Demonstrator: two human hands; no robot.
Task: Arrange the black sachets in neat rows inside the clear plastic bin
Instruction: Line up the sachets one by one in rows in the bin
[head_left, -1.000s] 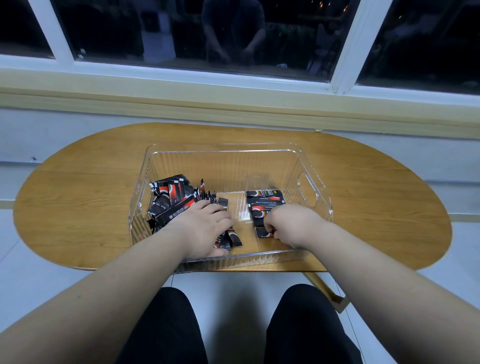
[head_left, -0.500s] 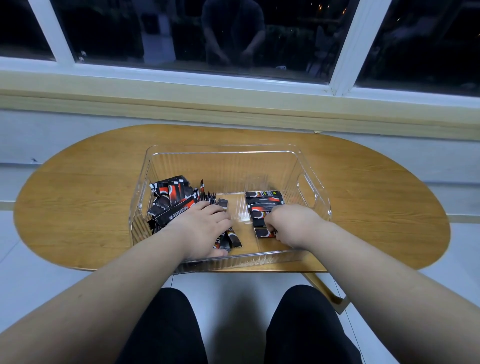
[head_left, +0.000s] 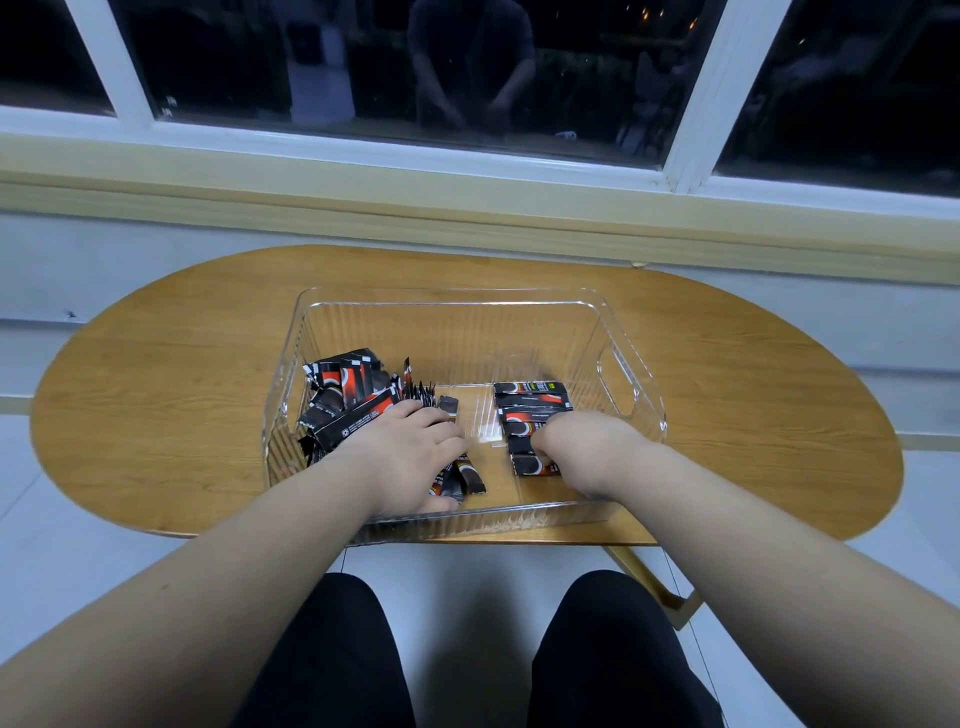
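Note:
A clear plastic bin (head_left: 452, 296) stands on the wooden table. In its left half lies a loose heap of black sachets (head_left: 345, 395) with red and white print. My left hand (head_left: 410, 457) rests palm down on the near part of that heap, fingers spread over several sachets. On the right side of the bin floor, several sachets (head_left: 530, 400) lie flat in a tidy column. My right hand (head_left: 587, 447) is curled over the near end of that column, fingertips on a sachet; whether it grips one is hidden.
The oval wooden table (head_left: 156, 395) sits against a wall under a window sill (head_left: 467, 208). The bin has a handle cut-out (head_left: 618, 384) in its right wall. My knees in black trousers (head_left: 332, 654) are below the table's near edge.
Nearly nothing has moved; both hands stay in the same places inside the bin, with only a slight shift of the view.

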